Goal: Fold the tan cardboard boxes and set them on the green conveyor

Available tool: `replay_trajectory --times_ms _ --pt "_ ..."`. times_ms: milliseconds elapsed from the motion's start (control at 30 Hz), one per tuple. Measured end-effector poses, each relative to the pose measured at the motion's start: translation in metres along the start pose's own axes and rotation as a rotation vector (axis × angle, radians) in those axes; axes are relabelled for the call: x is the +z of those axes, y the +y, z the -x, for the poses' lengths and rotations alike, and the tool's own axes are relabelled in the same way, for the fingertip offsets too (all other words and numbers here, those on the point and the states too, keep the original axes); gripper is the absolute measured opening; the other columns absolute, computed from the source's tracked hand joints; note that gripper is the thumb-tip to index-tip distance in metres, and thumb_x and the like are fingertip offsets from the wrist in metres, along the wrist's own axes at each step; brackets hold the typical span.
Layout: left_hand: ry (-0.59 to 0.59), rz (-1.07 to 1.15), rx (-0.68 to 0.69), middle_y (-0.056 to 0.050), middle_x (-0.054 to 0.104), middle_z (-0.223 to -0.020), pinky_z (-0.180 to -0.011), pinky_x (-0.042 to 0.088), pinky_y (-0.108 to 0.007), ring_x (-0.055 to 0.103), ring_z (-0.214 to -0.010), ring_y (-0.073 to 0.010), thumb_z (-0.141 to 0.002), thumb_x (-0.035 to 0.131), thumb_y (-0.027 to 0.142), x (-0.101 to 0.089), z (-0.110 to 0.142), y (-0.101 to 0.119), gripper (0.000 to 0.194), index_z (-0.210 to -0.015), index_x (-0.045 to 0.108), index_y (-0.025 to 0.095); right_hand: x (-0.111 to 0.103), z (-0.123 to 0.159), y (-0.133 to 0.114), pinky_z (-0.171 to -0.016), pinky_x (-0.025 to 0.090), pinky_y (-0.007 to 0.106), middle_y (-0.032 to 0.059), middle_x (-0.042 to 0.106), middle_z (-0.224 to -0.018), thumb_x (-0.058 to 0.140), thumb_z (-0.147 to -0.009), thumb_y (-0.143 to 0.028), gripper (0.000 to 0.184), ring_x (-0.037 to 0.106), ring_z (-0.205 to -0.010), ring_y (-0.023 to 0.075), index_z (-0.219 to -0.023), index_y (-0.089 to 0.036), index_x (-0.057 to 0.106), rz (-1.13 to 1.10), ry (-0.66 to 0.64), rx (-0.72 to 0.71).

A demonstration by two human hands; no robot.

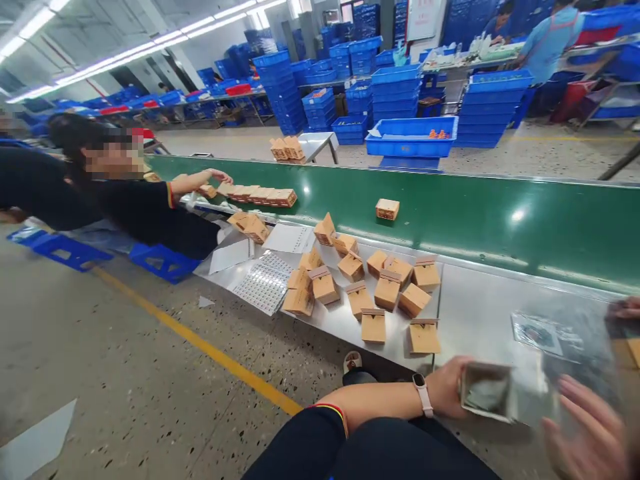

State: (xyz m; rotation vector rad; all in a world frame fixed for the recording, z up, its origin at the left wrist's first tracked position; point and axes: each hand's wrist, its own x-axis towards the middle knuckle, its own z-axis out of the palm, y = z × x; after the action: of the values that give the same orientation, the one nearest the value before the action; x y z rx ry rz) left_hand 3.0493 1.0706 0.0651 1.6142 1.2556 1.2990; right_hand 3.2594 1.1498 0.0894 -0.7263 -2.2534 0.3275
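My left hand (449,387), with a pale-banded watch on the wrist, grips a small open cardboard box (487,390) by its side. The box is tipped so its mouth faces me, and something pale greenish-grey lies inside; I cannot make out what it is. Its light flap extends to the right. Beside that flap is my right hand (585,430), smeared by motion, fingers stretched and apart, with nothing visible in them. Behind the hands, a clear plastic bag (565,337) with a flat printed piece rests on the metal table (470,300).
Several tan boxes (374,325), many with raised flaps, crowd the table to the left, near sticker sheets (265,283). A green conveyor belt (450,207) runs behind, carrying a lone box (387,209) and a row of boxes. A co-worker (135,207) sits at left; another person's hand (625,308) shows at right.
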Motion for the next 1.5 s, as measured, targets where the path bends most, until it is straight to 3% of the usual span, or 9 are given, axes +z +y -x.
replay_trajectory --times_ms 167,300,567,767,900,1033,1100,1233,1500 --pt "0.06 -0.327 0.038 -0.024 0.055 -0.128 -0.1 0.048 -0.051 0.053 -0.123 -0.0378 -0.066 0.079 0.039 0.024 0.014 -0.078 0.086 -0.137 0.039 0.011 0.061 0.041 0.024 -0.091 0.053 0.047 0.0125 0.057 -0.129 0.048 -0.091 -0.043 0.059 0.057 -0.117 0.0308 -0.146 -0.027 0.033 0.008 -0.134 -0.058" --pt "0.087 -0.471 0.168 -0.028 0.033 -0.148 -0.104 0.041 -0.057 0.03 -0.141 -0.0377 -0.082 0.063 0.034 0.016 0.042 -0.11 0.085 -0.149 0.014 0.017 0.098 0.042 0.032 -0.098 0.049 0.05 0.012 0.052 -0.136 0.046 -0.092 -0.036 0.059 0.046 -0.13 0.0292 -0.148 -0.026 0.03 -0.062 -0.154 -0.087" --pt "0.046 -0.452 -0.057 -0.017 0.042 -0.147 -0.111 0.031 -0.055 0.034 -0.14 -0.0352 -0.08 0.064 0.037 -0.009 0.037 -0.064 0.051 -0.129 0.056 0.027 0.087 0.012 0.034 -0.103 0.04 0.059 0.0084 0.062 -0.125 0.055 -0.081 -0.05 0.036 0.046 -0.129 0.0348 -0.106 -0.029 0.07 -0.234 -0.354 0.131" --pt "0.172 -0.478 -0.175 -0.016 0.05 -0.137 -0.111 0.03 -0.055 0.038 -0.135 -0.036 -0.082 0.058 0.043 -0.009 0.009 -0.044 0.03 -0.098 0.07 0.021 0.109 0.001 0.002 -0.095 0.048 0.051 0.0119 0.068 -0.101 0.048 -0.082 -0.064 0.046 0.061 -0.103 0.0295 -0.068 -0.024 0.067 -0.476 -0.087 0.431" --pt "0.232 -0.265 -0.304 -0.016 0.055 -0.12 -0.108 0.037 -0.05 0.052 -0.118 -0.0301 -0.084 0.053 0.036 -0.001 0.004 -0.046 0.025 -0.073 0.066 0.017 0.133 0.002 -0.012 -0.081 0.055 0.043 0.0105 0.062 -0.095 0.063 -0.07 -0.067 0.047 0.062 -0.091 0.0252 -0.08 -0.022 0.056 -0.56 0.215 0.79" --pt "0.464 0.113 -0.395 -0.015 0.053 -0.122 -0.102 0.046 -0.042 0.056 -0.114 -0.0239 -0.077 0.066 0.031 0.008 0.004 -0.044 0.02 -0.089 0.056 0.017 0.141 0.001 -0.006 -0.068 0.057 0.039 0.0063 0.059 -0.089 0.073 -0.056 -0.067 0.067 0.063 -0.083 0.0236 -0.099 -0.022 0.048 -0.735 0.131 1.008" --pt "0.548 0.263 -0.464 -0.014 0.057 -0.121 -0.098 0.048 -0.039 0.059 -0.112 -0.022 -0.077 0.069 0.029 0.009 0.0 -0.042 0.03 -0.1 0.052 0.018 0.14 -0.002 -0.002 -0.07 0.057 0.04 0.0072 0.061 -0.091 0.072 -0.057 -0.067 0.065 0.063 -0.087 0.0252 -0.1 -0.023 0.05 -0.786 0.056 1.007" --pt "0.472 0.435 -0.704 -0.009 0.068 -0.098 -0.088 0.053 -0.037 0.065 -0.093 -0.0197 -0.078 0.069 0.025 0.007 -0.021 -0.039 0.022 -0.097 0.059 0.017 0.134 -0.011 0.0 -0.075 0.057 0.042 0.0072 0.065 -0.095 0.067 -0.062 -0.068 0.057 0.064 -0.089 0.0264 -0.097 -0.024 0.054 -0.868 -0.043 0.997" --pt "0.511 0.387 -0.9 -0.012 0.069 -0.096 -0.09 0.052 -0.044 0.065 -0.093 -0.0245 -0.076 0.061 0.009 0.011 -0.042 -0.039 0.014 -0.091 0.062 0.012 0.142 -0.013 0.0 -0.068 0.058 0.043 0.007 0.067 -0.086 0.069 -0.058 -0.067 0.056 0.065 -0.079 0.0272 -0.091 -0.024 0.056 -0.819 -0.065 1.051"
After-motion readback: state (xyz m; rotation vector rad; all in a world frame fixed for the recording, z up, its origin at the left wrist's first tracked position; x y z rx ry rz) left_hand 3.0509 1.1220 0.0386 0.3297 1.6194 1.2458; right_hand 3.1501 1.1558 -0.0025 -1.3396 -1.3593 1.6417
